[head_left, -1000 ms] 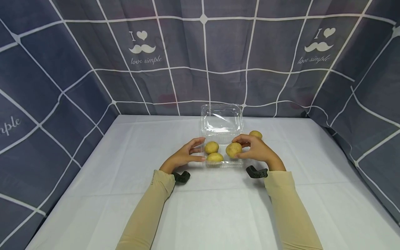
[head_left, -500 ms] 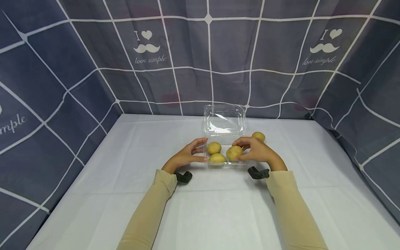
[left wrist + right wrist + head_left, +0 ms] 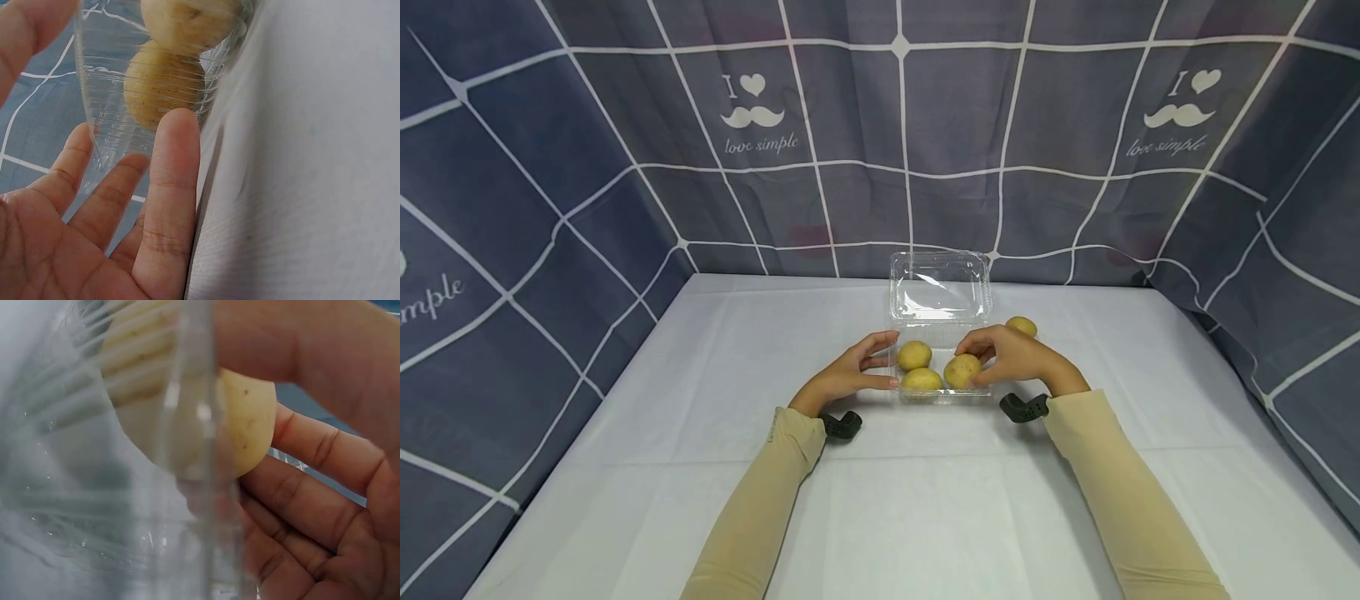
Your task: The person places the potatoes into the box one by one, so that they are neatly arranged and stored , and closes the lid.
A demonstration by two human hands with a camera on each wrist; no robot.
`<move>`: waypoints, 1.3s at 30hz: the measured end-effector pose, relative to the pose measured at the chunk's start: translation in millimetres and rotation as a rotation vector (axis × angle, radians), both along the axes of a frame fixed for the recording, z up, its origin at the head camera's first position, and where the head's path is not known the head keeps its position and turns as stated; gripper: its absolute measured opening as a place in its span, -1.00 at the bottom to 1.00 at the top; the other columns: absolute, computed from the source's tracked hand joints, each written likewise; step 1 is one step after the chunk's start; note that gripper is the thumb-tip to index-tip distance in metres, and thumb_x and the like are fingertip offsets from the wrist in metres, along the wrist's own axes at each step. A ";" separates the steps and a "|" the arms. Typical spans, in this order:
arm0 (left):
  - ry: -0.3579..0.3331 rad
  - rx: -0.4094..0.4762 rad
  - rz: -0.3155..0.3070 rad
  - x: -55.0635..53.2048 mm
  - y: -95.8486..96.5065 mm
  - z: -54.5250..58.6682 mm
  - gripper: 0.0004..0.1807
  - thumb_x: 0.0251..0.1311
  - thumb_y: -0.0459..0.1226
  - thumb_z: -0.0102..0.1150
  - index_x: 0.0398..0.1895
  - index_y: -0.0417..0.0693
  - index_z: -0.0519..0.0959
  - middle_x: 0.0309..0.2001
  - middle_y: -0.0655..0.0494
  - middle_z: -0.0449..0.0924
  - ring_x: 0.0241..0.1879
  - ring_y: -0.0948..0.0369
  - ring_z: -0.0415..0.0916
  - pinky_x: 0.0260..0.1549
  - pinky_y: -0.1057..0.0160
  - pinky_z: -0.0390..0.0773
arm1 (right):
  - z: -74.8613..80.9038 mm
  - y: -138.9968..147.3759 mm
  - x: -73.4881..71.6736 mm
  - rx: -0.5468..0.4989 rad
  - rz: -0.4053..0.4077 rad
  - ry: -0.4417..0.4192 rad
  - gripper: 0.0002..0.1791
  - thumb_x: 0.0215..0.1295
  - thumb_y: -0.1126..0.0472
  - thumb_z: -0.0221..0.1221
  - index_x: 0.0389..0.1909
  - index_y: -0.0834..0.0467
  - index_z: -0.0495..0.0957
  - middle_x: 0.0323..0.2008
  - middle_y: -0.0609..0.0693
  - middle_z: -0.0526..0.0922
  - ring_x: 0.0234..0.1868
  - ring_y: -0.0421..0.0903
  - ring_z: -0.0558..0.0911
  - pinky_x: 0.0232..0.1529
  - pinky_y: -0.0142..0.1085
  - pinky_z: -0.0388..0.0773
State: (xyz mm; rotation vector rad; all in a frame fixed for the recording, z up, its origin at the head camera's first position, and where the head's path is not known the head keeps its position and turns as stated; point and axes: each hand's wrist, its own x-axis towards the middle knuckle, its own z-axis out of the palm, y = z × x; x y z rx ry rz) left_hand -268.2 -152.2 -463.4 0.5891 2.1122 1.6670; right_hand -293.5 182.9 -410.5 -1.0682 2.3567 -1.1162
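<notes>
A clear plastic clamshell box lies on the table with its lid raised at the back. Two potatoes sit in its left half, one behind and one in front. My right hand grips another potato between thumb and fingers, low inside the right half; the right wrist view shows this potato partly through the box's ribbed wall. My left hand stands at the left wall, fingers spread and extended, fingertips right at the plastic. One more potato rests outside, partly hidden behind my right hand.
A white cloth covers the table. Grey-blue checked curtains hang behind it and along both sides. Black wrist mounts sit below each hand, in front of the box.
The potato in my right hand has gone slightly lower in the box. My right forearm has swung outward. The left hand keeps its place at the box, while the head view has shifted slightly.
</notes>
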 end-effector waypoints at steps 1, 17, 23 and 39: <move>-0.001 0.001 0.000 0.0 0.1 -0.3 -0.01 0.33 -0.41 0.44 0.74 -0.04 0.11 0.71 -0.07 0.08 0.60 -0.19 0.24 0.51 -0.16 0.37 | 0.4 -0.3 -0.6 0.002 0.010 -0.004 -0.54 0.11 0.45 0.54 0.05 0.43 0.66 -0.06 0.15 0.80 -0.03 0.08 0.76 0.15 0.00 0.73; -0.003 -0.010 0.003 -0.5 1.7 2.2 -0.02 0.34 -0.39 0.45 0.73 -0.04 0.13 0.70 -0.07 0.11 0.59 -0.18 0.24 0.51 -0.17 0.36 | 5.3 -3.3 -4.8 0.042 -0.009 -0.086 -0.66 0.07 0.46 0.53 -0.12 0.34 0.69 -0.18 0.04 0.76 -0.10 0.00 0.76 0.00 -0.25 0.74; -0.004 -0.014 0.015 -0.4 2.6 1.4 -0.01 0.31 -0.43 0.45 0.73 -0.04 0.14 0.70 -0.06 0.12 0.59 -0.16 0.26 0.52 -0.17 0.35 | 1.9 -2.1 -5.8 0.025 -0.008 -0.090 -0.68 0.11 0.47 0.51 -0.10 0.36 0.69 -0.15 0.06 0.76 -0.08 0.04 0.76 0.06 -0.22 0.74; -0.006 -0.009 0.013 0.4 0.7 0.0 -0.01 0.33 -0.38 0.46 0.74 -0.01 0.13 0.71 -0.05 0.10 0.59 -0.19 0.23 0.52 -0.17 0.34 | -1.1 -1.3 -3.5 0.000 0.065 -0.028 -0.57 0.16 0.51 0.47 0.06 0.49 0.65 0.04 0.31 0.74 0.12 0.31 0.72 0.30 0.22 0.60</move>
